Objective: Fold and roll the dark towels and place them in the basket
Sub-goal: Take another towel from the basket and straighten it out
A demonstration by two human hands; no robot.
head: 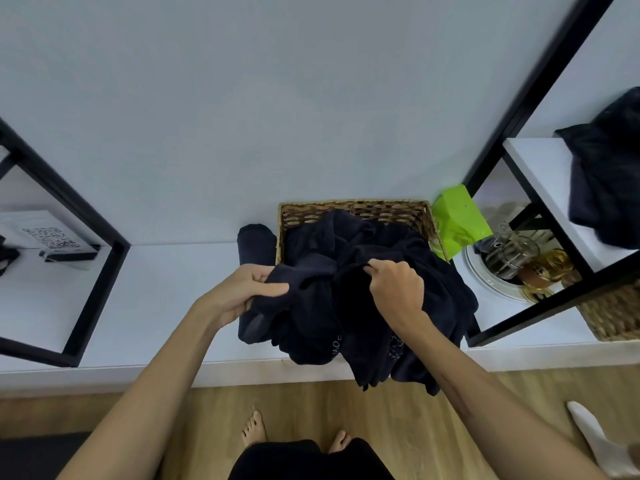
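A woven basket (353, 208) stands on the white counter against the wall. A heap of dark navy towels (377, 251) fills it and spills over its front edge, hanging past the counter's lip. My left hand (242, 292) grips a bunched fold of one dark towel at the heap's left side. My right hand (398, 285) pinches another fold near the middle of the heap. A rolled dark towel (256, 244) lies on the counter just left of the basket.
More dark cloth (606, 174) lies on a white shelf at the right. A green bag (457, 220), a white plate (485, 275) with glass jars and a second wicker basket (613, 317) sit below it. A black frame (86, 258) stands at the left. My bare feet are on the wood floor.
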